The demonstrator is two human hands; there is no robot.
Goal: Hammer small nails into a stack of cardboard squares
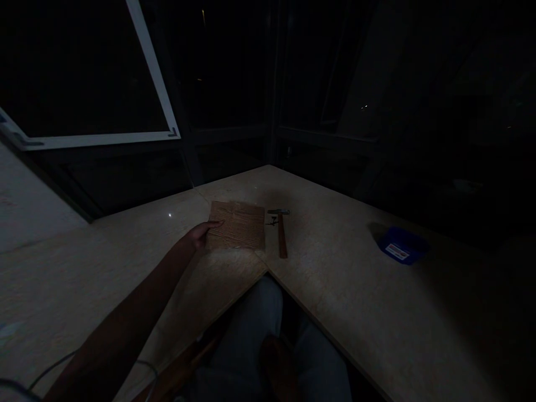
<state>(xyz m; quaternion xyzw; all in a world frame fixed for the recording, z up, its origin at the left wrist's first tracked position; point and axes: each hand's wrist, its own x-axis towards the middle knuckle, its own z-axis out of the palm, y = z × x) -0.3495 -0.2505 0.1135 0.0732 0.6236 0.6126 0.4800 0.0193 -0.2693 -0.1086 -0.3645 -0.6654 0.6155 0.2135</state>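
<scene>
My left hand (203,231) grips the left edge of a flat brown rectangular board (238,226), thumb on top. Its surface is rough and streaked; the dim light hides whether it is wood or cardboard. Just right of the board lies a hammer (282,237), its head toward the window and its wooden handle toward me. Several small dark pieces, perhaps nails (273,221), sit between the board and the hammer. Low over my lap is a dark brown shape that looks like my right hand (274,357); its fingers cannot be made out.
A blue plastic tub (404,245) with a white label stands on the right side of the stone-like counter (335,268). Dark windows meet in the corner behind, with a white frame (104,139) at left. A cable (54,365) runs at lower left.
</scene>
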